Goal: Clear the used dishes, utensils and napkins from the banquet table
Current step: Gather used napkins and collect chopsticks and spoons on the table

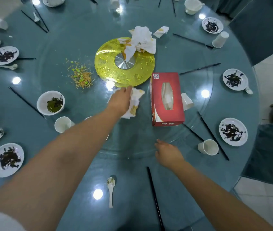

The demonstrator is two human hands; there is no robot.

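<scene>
At my nine o'clock, on the round blue-green glass-topped counter (75,30), sits a white plate smeared with dark sauce (4,55), and at seven o'clock another soiled white plate (6,160). Nearer centre stands a white bowl with green leftovers (50,102), with a heap of spilled orange shreds and green bits (81,77) at its one o'clock. My left hand (120,101) reaches across to the crumpled, orange-stained white napkin (135,104) lying just below the gold disc with a steel hub (124,61); its fingers (126,90) curl down over the napkin's left edge, gripping it. More stained white napkins (141,40) are piled on the disc's twelve o'clock rim. Beside the held napkin, at its three o'clock, lies a red cardboard tissue box (166,99). My right hand (168,153) hovers low at five o'clock, fingers (159,144) loosely spread, holding nothing. Further right, a white paper cup (208,147) lies tipped beside black chopsticks (214,135), near a dirty white plate (233,131).
</scene>
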